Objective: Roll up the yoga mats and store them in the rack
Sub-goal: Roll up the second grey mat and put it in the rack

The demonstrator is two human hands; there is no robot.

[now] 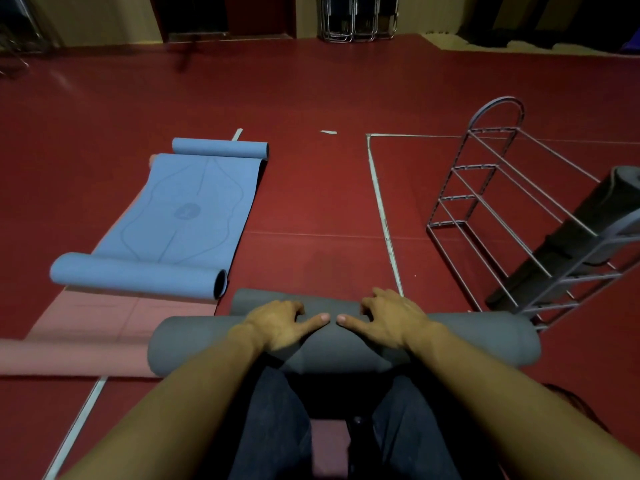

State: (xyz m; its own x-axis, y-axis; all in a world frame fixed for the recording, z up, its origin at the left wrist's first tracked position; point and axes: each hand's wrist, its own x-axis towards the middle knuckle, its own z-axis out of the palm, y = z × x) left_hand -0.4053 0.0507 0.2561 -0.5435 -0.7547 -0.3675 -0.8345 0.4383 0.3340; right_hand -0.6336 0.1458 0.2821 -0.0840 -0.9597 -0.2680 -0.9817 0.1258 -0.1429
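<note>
A thick grey yoga mat [485,337] lies rolled up across the floor just in front of my knees. A smaller grey curl [249,301] lies right behind it. My left hand [280,323] and my right hand [388,320] rest side by side on the middle of the roll. Their fingers curl over its far side and the thumbs point toward each other. The metal wire rack [485,188] stands to the right and holds one dark rolled mat [595,216]. A blue mat [194,209] lies to the left, curled at both ends, on top of a flat pink mat [86,327].
The floor is dark red with white tape lines [384,223] running between the mats and the rack. Folded metal chairs [356,19] lean on the far wall. My knees sit directly behind the grey roll.
</note>
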